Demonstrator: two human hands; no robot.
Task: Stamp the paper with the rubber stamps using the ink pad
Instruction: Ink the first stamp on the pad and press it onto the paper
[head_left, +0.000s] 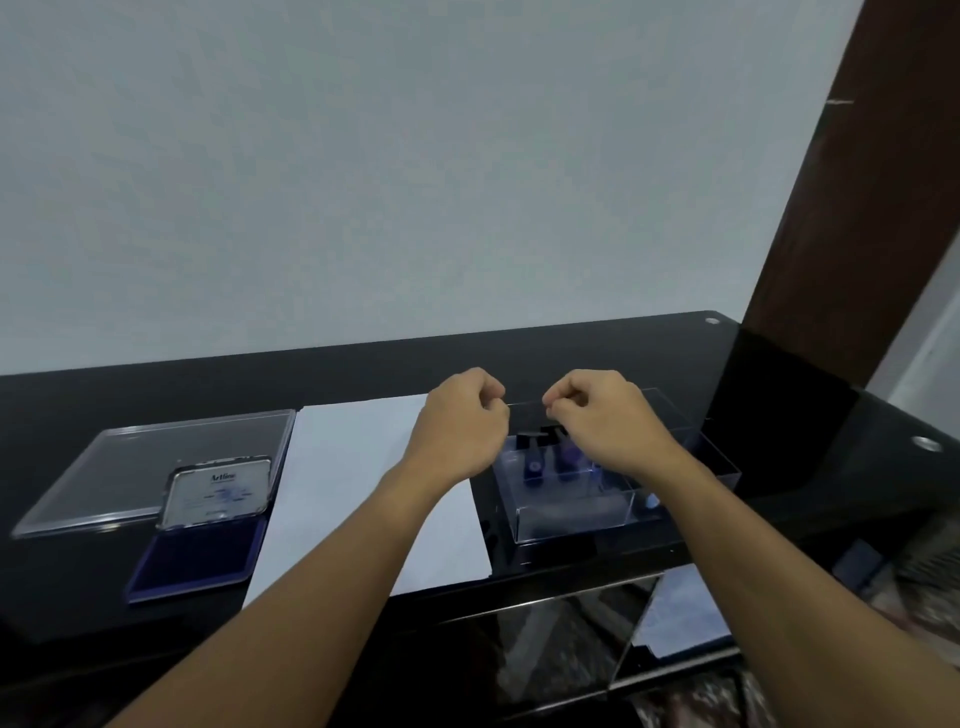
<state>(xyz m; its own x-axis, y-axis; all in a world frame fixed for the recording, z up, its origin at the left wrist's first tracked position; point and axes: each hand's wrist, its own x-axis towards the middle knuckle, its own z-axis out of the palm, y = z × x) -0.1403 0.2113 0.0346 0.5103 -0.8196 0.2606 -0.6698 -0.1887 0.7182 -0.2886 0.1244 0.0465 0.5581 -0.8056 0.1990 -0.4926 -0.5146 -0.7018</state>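
Paper (363, 467) blank, nothing stamped; ink pad (197, 561) open at 8 o'clock; stamps (532, 465) boxed at 3 o'clock; left hand (457, 426) and right hand (608, 421) pinch the lid (665, 415).

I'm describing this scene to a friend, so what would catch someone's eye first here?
The left hand and right hand pinch a clear lid above a clear box of purple stamps, right of centre on the black table. A white paper lies in the middle, and an open ink pad sits left of it.
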